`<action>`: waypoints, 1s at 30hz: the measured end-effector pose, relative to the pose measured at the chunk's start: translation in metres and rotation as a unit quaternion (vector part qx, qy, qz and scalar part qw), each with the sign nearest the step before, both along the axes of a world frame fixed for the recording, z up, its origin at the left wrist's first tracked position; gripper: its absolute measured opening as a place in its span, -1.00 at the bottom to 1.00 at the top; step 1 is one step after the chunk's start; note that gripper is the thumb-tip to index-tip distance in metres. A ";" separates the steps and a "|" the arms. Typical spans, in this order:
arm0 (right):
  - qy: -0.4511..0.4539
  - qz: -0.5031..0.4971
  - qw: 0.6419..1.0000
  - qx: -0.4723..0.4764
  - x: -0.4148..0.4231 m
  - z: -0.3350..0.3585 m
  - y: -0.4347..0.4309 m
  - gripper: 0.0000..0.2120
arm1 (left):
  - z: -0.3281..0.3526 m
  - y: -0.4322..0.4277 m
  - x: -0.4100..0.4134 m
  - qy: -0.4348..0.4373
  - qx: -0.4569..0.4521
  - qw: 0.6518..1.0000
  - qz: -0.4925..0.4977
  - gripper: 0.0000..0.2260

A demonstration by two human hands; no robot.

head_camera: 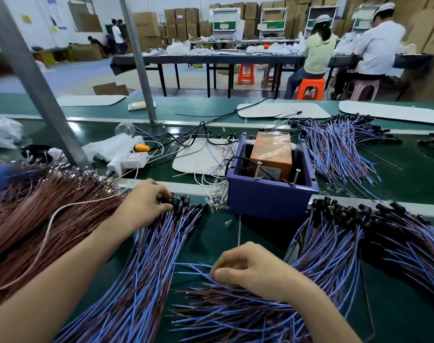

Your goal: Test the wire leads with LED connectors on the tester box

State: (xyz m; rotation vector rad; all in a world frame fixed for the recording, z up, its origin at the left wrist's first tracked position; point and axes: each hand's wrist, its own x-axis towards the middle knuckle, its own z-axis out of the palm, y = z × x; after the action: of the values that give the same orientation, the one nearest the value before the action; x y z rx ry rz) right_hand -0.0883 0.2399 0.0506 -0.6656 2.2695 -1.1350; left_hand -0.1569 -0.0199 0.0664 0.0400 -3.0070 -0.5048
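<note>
The pile of wire leads [146, 280] fans under both hands; the purple tester box [268, 201] sits beyond the right hand [250, 271], which pinches blue wire ends [191, 265]. The left hand [144, 201] pinches black LED connectors [183, 201] — probably best to tease one lead free before lifting, lest neighbours tangle.

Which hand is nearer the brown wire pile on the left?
Left. The left hand sits just right of the brown wire pile, gripping black connectors. The right hand is farther right and closer to the person, pinching blue wire ends.
</note>
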 end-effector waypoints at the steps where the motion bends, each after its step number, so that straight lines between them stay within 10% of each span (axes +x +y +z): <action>1: -0.003 -0.012 1.000 -0.009 -0.001 0.000 -0.001 -0.85 | 0.002 0.002 0.002 -0.006 -0.006 1.000 -0.002 -0.84; 9: -0.126 -0.166 0.933 -0.293 0.000 0.010 -0.023 -0.77 | 0.060 0.057 0.037 0.059 0.240 0.953 -0.177 -0.91; 13: -0.050 -0.174 0.893 -0.412 0.002 0.030 -0.034 -0.89 | 0.075 0.096 0.059 0.116 0.277 0.912 -0.281 -0.86; 16: -0.008 -0.263 0.854 -0.448 -0.002 0.036 -0.020 -0.72 | 0.064 0.112 0.063 -0.004 0.393 0.889 -0.236 -0.66; 22: 0.019 -0.456 0.811 -0.367 -0.021 0.038 0.059 -0.67 | 0.031 0.096 0.071 -0.168 0.346 0.894 -0.231 -0.86; 30: 0.146 -0.539 0.818 -0.140 -0.053 0.026 0.132 -0.62 | 0.035 0.065 0.073 -0.177 0.260 0.924 -0.217 -0.88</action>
State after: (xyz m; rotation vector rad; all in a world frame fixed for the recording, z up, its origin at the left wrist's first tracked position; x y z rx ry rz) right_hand -0.1414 0.3720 0.0763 0.5412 2.8139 -1.9880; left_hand -0.0840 0.0455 0.1011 -0.5677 -3.1063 -1.4740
